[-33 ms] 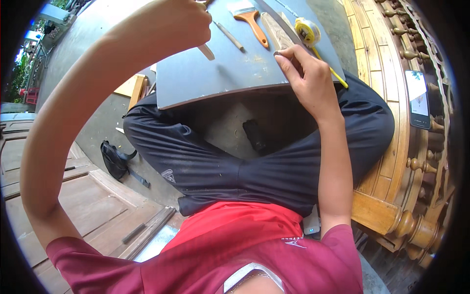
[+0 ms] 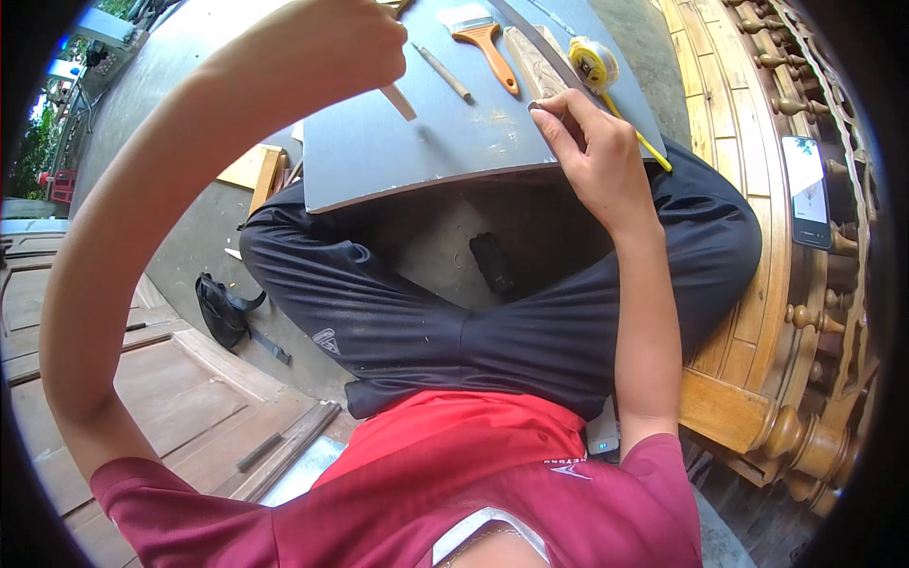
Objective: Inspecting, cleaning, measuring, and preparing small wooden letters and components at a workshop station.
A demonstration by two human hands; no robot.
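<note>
On the grey board (image 2: 426, 142) across our lap, our left hand (image 2: 331, 47) is closed around a pale stick (image 2: 398, 100) whose tip points down at the board. Our right hand (image 2: 592, 156) rests fingertips on the board's near edge, fingers loosely curled, beside a wooden piece (image 2: 533, 64), an orange-handled brush (image 2: 488, 47) and a yellow tape measure (image 2: 594, 62).

No visible change: hands, board, tools hold same places.

Matt grey board, glossy wood near it

The grey board (image 2: 417, 142) looks smooth and matt; the carved wooden furniture (image 2: 757, 312) beside the right hand (image 2: 592, 151) is varnished, shiny.
</note>
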